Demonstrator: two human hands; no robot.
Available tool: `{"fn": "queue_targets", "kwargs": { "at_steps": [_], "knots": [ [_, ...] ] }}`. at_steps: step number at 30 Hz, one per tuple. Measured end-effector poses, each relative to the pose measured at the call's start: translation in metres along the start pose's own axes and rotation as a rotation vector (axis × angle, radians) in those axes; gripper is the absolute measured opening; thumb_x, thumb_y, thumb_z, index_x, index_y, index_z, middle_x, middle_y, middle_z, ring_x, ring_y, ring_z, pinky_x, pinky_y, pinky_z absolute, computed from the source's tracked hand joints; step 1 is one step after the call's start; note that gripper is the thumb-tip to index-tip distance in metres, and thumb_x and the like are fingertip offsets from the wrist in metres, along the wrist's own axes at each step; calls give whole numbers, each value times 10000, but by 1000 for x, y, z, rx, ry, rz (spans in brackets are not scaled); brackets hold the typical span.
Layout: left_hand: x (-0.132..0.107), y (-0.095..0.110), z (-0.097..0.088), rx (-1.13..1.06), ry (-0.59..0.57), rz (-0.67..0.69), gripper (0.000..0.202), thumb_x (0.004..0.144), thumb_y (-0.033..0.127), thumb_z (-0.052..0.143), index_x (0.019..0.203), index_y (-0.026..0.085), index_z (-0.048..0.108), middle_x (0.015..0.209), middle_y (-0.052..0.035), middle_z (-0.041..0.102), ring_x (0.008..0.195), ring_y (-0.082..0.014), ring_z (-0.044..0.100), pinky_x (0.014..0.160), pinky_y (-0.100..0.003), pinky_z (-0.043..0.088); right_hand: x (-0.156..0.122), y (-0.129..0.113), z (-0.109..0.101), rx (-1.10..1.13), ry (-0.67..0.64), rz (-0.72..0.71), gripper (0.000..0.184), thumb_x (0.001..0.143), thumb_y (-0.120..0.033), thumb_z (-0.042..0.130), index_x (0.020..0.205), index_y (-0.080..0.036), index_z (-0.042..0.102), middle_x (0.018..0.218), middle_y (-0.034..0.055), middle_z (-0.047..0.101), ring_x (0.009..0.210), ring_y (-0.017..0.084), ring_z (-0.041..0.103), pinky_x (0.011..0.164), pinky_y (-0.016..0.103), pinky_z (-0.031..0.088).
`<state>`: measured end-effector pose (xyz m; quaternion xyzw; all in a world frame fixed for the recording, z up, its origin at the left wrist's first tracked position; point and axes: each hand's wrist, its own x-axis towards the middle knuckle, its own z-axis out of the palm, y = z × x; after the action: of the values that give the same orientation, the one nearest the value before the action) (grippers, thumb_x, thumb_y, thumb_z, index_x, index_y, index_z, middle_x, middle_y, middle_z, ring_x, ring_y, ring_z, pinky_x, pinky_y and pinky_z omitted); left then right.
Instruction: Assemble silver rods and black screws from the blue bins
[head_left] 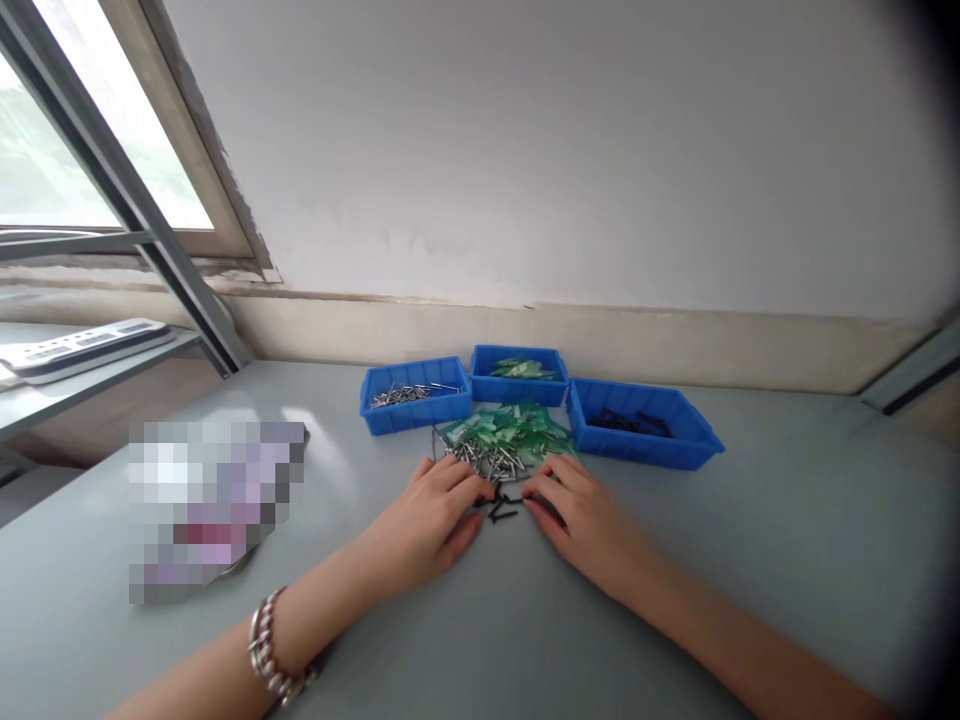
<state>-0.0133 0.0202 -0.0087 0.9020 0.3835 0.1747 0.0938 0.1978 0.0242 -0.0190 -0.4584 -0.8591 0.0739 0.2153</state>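
Centrally, small black metal screws on a grey surface, between left hand and right hand, each grip curled, closure and hold unclear, three blue plastic bins behind, white wall, window at left.

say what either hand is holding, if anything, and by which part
It cannot be told: the left hand and right hand are both at the small black screws, but any grip is hidden.

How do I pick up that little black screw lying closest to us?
Pinch the black screw around the middle of its thin shaft, probably from above, on our side. It lies flat on the gray table, with bare tabletop on our side and other black screws just behind.
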Motion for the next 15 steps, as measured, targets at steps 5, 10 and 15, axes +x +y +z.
{"fn": "queue_targets", "kwargs": {
  "at_steps": [5, 10, 15],
  "knots": [
    [1, 0, 0, 18, -7, -5, 205, 816, 111, 459, 991, 207, 507, 934, -38, 553, 896, -217, 484, 737, -344, 343, -1, -4, 1, -25, -5, -58, 129, 847, -105, 515, 783, -155, 616, 843, 61, 554, 849, 202, 532, 732, 337, 481],
    [0, 1, 0, 15, -4, 15, 186, 817, 127, 466, 978, 202, 520, 924, -43, 548, 889, -210, 482, 747, -341, 348, -2, -12, -1, -80, -51, -125, 78, 833, -127, 526, 806, -153, 594, 873, 79, 541, 855, 214, 528, 723, 348, 484],
    [0, 2, -2, -4, -9, 5, 171, 821, 149, 479, 975, 209, 523, 929, -34, 543, 891, -211, 483, 755, -359, 356, -1, -11, -6, -29, -66, -93, 80, 783, -158, 569, 861, -166, 584, 916, 80, 529, 871, 219, 531, 734, 357, 487]
  ]
}}
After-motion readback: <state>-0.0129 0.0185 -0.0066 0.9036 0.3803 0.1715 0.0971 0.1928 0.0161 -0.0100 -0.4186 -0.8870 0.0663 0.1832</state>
